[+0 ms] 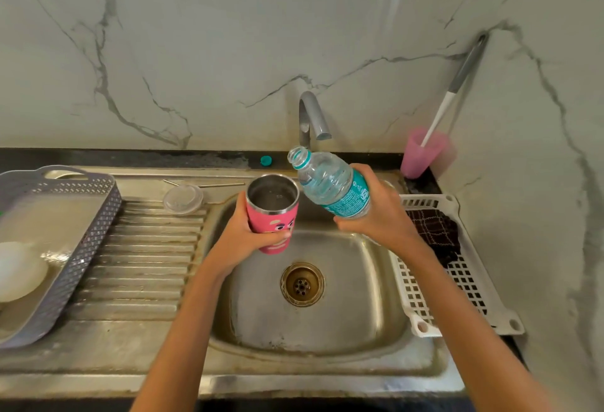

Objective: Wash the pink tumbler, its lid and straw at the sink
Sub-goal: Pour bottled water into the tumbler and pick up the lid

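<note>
The left hand point(243, 238) covers part of the printed face on the tumbler point(274, 214), the right hand point(380, 214) hides the base of the bottle point(330, 183), whose label print is too small to read, and the grey basket point(93, 235) is cut off by the left edge.

Grey perforated basket point(94, 235) at left edge of tabletop, white round dish point(19, 271) inside. Teal bottle cap point(266, 160) on back edge, just left of tap point(310, 114). Open water bottle point(333, 186), teal label, tilted above sink point(343, 307). Pink cup point(423, 155) in back right corner, grey-white handle point(452, 91) leaning from it against wall point(228, 35). White slotted tray point(415, 297) at right edge, dark checked cloth point(434, 228) inside.
</note>
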{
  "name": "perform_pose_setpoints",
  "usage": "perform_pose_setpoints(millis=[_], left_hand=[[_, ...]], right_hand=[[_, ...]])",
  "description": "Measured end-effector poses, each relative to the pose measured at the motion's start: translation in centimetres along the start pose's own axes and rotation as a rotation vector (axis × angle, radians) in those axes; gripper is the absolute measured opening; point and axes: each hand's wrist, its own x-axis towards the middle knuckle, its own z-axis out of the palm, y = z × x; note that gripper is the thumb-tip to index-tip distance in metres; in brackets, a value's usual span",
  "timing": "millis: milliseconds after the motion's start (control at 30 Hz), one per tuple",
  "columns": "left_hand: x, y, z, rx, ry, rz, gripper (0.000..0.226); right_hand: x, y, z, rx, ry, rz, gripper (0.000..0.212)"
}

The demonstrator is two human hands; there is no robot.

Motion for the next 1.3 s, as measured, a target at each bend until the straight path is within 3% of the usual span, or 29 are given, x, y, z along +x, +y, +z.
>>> perform_pose_setpoints(millis=[600, 1300], left_hand=[[0.3, -2.0, -0.3, 0.104, -0.010, 0.008, 0.100], [-0.5, -3.8, 0.1, 0.105, -0.050, -0.034, 0.097]], right_hand=[[0.7, 1.5, -0.8, -0.603, 0.013, -0.094, 0.089], [2.2, 2.3, -1.7, -0.787, 0.155, -0.264, 0.086]])
